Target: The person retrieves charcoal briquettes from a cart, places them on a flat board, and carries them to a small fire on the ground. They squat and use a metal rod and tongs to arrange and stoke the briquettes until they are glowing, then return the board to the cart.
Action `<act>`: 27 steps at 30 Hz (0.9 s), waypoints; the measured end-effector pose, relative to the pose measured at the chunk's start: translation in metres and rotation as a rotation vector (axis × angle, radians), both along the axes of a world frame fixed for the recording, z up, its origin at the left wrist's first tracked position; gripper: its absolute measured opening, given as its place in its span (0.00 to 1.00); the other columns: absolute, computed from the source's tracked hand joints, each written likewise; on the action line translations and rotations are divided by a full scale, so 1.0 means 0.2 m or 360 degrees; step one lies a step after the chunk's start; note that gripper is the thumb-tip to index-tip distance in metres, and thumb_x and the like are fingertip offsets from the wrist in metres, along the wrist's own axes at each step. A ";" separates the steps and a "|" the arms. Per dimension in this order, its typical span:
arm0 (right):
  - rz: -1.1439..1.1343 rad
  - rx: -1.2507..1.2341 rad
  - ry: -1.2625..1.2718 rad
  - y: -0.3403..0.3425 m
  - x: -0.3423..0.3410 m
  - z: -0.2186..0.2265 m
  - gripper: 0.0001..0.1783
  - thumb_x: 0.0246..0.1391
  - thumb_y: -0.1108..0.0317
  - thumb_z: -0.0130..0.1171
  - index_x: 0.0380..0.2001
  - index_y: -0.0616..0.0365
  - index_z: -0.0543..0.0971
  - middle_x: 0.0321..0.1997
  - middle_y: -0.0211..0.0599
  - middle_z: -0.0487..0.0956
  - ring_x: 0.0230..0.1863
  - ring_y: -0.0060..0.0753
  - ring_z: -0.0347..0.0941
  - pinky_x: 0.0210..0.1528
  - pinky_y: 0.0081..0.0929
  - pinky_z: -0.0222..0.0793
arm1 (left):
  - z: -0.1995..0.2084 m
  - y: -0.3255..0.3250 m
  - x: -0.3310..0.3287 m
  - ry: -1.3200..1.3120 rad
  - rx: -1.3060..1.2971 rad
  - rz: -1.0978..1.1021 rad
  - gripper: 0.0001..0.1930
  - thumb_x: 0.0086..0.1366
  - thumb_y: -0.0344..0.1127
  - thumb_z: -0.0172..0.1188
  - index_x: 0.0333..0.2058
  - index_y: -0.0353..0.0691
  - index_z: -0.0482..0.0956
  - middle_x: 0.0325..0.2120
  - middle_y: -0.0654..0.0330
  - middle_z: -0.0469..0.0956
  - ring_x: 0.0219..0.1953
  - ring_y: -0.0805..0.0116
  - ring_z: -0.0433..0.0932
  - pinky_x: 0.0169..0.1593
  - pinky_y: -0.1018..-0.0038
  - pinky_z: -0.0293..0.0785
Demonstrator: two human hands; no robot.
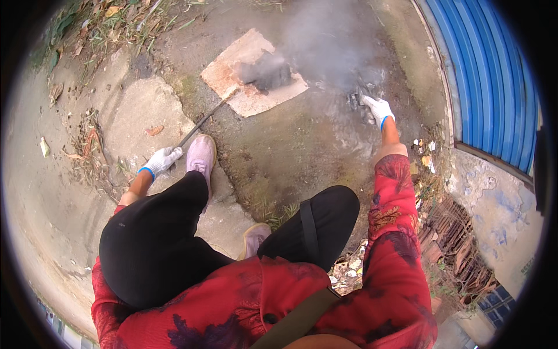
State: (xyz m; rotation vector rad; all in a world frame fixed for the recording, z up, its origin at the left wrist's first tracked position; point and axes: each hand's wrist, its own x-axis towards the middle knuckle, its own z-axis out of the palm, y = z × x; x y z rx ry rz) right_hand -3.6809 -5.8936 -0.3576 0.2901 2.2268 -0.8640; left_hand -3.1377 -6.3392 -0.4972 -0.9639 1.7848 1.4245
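My left hand, in a white knit glove with a blue cuff, is closed round one end of a long dark rod. The rod's paler far tip rests at the near edge of a tan, brown-stained square board on the ground. A dark, ashy heap lies on that board, partly veiled by smoke. To the right, my right hand, gloved the same way, is closed at a patch of grey, ash-like lumps. What its fingers grip is too small and hazy to name.
Grey smoke drifts over the far ground. My pink shoe stands beside the rod on a concrete slab. A blue corrugated metal panel borders the right side, with stacked brown tiles nearer me. Dry leaves and grass lie far left.
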 end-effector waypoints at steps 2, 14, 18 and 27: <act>-0.0103 -0.0201 -0.0039 -0.03 0.14 0.02 0.15 0.56 0.57 0.64 0.43 0.49 0.76 0.18 0.23 0.66 0.11 0.17 0.56 0.12 0.24 0.51 | 0.02 0.00 0.00 -0.0007 -0.0003 0.0044 0.24 0.68 0.60 0.53 0.37 0.42 0.78 0.17 0.63 0.74 0.18 0.72 0.73 0.22 0.72 0.71; 0.0315 -0.0349 -0.0364 -0.29 0.91 0.32 0.33 0.57 0.56 0.64 0.62 0.59 0.69 0.20 0.23 0.68 0.11 0.14 0.59 0.12 0.18 0.54 | 0.10 0.02 -0.04 -0.0122 -0.0044 0.0014 0.25 0.69 0.61 0.51 0.38 0.41 0.78 0.17 0.62 0.75 0.18 0.71 0.74 0.22 0.72 0.71; 0.1024 -0.0209 -0.0087 -0.43 0.97 0.23 0.35 0.57 0.50 0.62 0.63 0.57 0.69 0.28 0.32 0.77 0.15 0.21 0.68 0.18 0.24 0.65 | 0.08 0.02 -0.03 -0.0031 -0.0063 -0.0005 0.24 0.69 0.60 0.51 0.37 0.41 0.78 0.17 0.63 0.74 0.17 0.72 0.73 0.22 0.72 0.70; 0.0803 0.0593 0.0853 0.04 0.50 0.12 0.38 0.53 0.37 0.57 0.59 0.53 0.71 0.48 0.52 0.80 0.52 0.58 0.75 0.54 0.46 0.70 | 0.07 0.04 -0.02 -0.0085 0.0016 0.0115 0.25 0.68 0.58 0.51 0.36 0.38 0.79 0.16 0.60 0.74 0.18 0.70 0.73 0.23 0.71 0.70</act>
